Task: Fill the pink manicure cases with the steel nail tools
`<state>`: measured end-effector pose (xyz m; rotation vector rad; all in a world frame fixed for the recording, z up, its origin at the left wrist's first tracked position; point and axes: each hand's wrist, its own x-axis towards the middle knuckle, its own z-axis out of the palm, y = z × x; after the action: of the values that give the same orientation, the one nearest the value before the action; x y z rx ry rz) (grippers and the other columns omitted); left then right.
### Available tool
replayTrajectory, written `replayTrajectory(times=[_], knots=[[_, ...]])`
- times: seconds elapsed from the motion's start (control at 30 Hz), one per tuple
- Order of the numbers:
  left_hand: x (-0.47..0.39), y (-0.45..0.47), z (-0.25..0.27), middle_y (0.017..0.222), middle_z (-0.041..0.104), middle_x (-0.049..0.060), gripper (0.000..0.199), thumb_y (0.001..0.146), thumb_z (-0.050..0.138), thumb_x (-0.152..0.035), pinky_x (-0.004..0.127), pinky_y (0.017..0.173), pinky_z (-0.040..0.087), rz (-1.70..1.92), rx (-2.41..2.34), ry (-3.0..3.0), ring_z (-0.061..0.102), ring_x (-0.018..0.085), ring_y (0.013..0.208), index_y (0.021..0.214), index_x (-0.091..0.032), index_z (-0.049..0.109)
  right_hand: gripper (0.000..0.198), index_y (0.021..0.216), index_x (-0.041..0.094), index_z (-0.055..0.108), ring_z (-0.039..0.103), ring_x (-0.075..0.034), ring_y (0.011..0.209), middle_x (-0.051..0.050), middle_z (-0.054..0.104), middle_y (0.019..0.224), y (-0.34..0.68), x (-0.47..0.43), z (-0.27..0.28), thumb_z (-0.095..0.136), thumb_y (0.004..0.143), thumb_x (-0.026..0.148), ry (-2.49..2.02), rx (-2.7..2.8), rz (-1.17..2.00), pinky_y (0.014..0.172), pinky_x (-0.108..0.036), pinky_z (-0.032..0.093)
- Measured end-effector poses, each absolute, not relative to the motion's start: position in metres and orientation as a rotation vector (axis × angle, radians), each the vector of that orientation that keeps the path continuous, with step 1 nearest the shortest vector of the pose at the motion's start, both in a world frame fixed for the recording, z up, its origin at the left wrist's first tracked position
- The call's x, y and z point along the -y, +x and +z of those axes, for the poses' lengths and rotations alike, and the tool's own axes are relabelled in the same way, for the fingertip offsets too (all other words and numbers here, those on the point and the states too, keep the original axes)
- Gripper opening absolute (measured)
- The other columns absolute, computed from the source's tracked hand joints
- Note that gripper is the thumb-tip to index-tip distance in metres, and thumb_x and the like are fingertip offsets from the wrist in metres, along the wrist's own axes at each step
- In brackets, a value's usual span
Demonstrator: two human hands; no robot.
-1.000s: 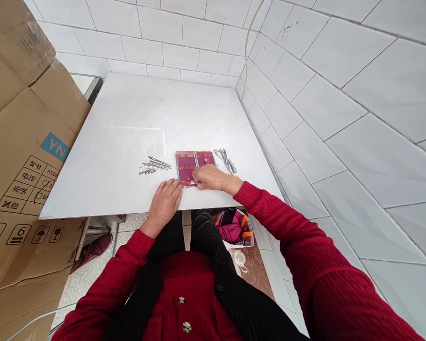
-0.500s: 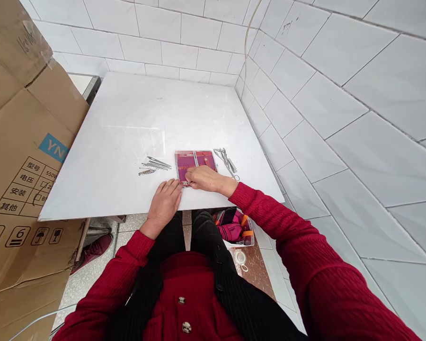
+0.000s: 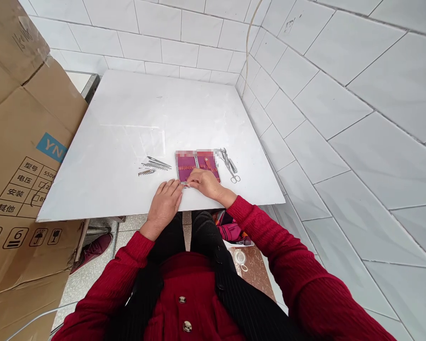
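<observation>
An opened manicure case (image 3: 185, 175) with a purple and red lining lies near the table's front edge. My left hand (image 3: 166, 199) rests palm down with fingers stretched, its fingertips at the case's lower left corner. Over the lower part of the case, my right hand (image 3: 206, 183) has thumb and fingers pinched together. A small silvery piece (image 3: 183, 183) shows between the two hands at the case's front edge; its kind is too small to tell. Several thin metal manicure tools (image 3: 156, 163) lie left of the case, beside a nail clipper-like piece (image 3: 146, 172). Scissors (image 3: 235, 179) and other metal tools lie to the right.
The white table (image 3: 138, 104) meets tiled walls (image 3: 326, 104) at the back and right. A large cardboard box (image 3: 17, 156) stands along the left. Below the front edge are a container with pink items (image 3: 230, 232) and a small white round object (image 3: 240, 257).
My right hand has shifted down and slightly right, to the front edge of the case, uncovering more of the lining. My left hand stays almost in place.
</observation>
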<state>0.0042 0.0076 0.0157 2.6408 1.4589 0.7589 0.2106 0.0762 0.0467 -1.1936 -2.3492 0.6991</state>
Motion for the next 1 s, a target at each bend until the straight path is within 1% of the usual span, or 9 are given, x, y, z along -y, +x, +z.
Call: replayTrajectory(times=[0.1, 0.2, 0.27, 0.37, 0.5, 0.7, 0.9, 1.0], knots=[[-0.007, 0.005, 0.018, 0.142, 0.065, 0.015, 0.039, 0.107, 0.039, -0.024, 0.053, 0.117, 0.044, 0.752, -1.48, 2.639, 0.058, 0.03, 0.136, 0.137, -0.016, 0.062, 0.013, 0.096, 0.017, 0.079, 0.063, -0.016, 0.091, -0.004, 0.067, 0.096, 0.208, -0.068, 0.041, 0.067, 0.097, 0.014, -1.267, 2.281, 0.654, 0.082, -0.027, 0.046], [-0.007, 0.006, 0.019, 0.142, 0.065, 0.016, 0.04, 0.107, 0.039, -0.025, 0.053, 0.116, 0.045, 0.743, -1.492, 2.638, 0.058, 0.031, 0.135, 0.138, -0.015, 0.061, 0.02, 0.11, 0.02, 0.08, 0.061, -0.017, 0.095, -0.004, 0.063, 0.098, 0.206, -0.062, 0.038, 0.064, 0.099, 0.016, -1.276, 2.264, 0.627, 0.083, -0.027, 0.046], [-0.008, 0.006, 0.018, 0.141, 0.066, 0.016, 0.04, 0.107, 0.039, -0.025, 0.052, 0.116, 0.045, 0.744, -1.496, 2.639, 0.058, 0.031, 0.135, 0.139, -0.015, 0.06, 0.023, 0.114, 0.021, 0.079, 0.059, -0.017, 0.096, -0.004, 0.061, 0.098, 0.205, -0.061, 0.037, 0.063, 0.1, 0.016, -1.257, 2.283, 0.628, 0.083, -0.028, 0.046], [-0.008, 0.006, 0.017, 0.141, 0.066, 0.016, 0.04, 0.106, 0.039, -0.025, 0.053, 0.116, 0.045, 0.752, -1.498, 2.631, 0.058, 0.031, 0.135, 0.139, -0.016, 0.06, 0.024, 0.114, 0.022, 0.08, 0.058, -0.017, 0.094, -0.003, 0.058, 0.097, 0.204, -0.06, 0.035, 0.062, 0.1, 0.015, -1.266, 2.27, 0.635, 0.083, -0.028, 0.046], [-0.008, 0.005, 0.015, 0.144, 0.064, 0.015, 0.041, 0.106, 0.039, -0.025, 0.053, 0.116, 0.044, 0.75, -1.492, 2.621, 0.058, 0.031, 0.137, 0.142, -0.018, 0.059, 0.025, 0.109, 0.022, 0.082, 0.058, -0.017, 0.092, -0.003, 0.056, 0.094, 0.2, -0.056, 0.031, 0.059, 0.101, 0.016, -1.309, 2.172, 0.648, 0.081, -0.027, 0.046], [-0.006, 0.006, 0.017, 0.143, 0.065, 0.016, 0.04, 0.107, 0.039, -0.024, 0.052, 0.117, 0.044, 0.718, -1.514, 2.649, 0.058, 0.031, 0.136, 0.138, -0.014, 0.061, 0.026, 0.106, 0.021, 0.082, 0.059, -0.017, 0.089, -0.003, 0.056, 0.09, 0.196, -0.051, 0.028, 0.058, 0.1, 0.014, -1.322, 2.095, 0.674, 0.081, -0.028, 0.049], [-0.005, 0.006, 0.016, 0.145, 0.064, 0.016, 0.04, 0.106, 0.041, -0.024, 0.053, 0.117, 0.044, 0.717, -1.514, 2.63, 0.057, 0.031, 0.138, 0.139, -0.016, 0.062, 0.029, 0.109, 0.02, 0.08, 0.059, -0.019, 0.094, -0.005, 0.058, 0.096, 0.192, -0.045, 0.027, 0.053, 0.102, 0.015, -1.365, 2.117, 0.621, 0.082, -0.029, 0.049], [-0.005, 0.006, 0.015, 0.145, 0.064, 0.016, 0.04, 0.106, 0.041, -0.024, 0.053, 0.117, 0.044, 0.731, -1.51, 2.634, 0.058, 0.031, 0.137, 0.139, -0.016, 0.062, 0.028, 0.111, 0.02, 0.078, 0.059, -0.019, 0.097, -0.006, 0.061, 0.101, 0.192, -0.043, 0.036, 0.051, 0.104, 0.017, -1.408, 2.204, 0.548, 0.084, -0.03, 0.048]])
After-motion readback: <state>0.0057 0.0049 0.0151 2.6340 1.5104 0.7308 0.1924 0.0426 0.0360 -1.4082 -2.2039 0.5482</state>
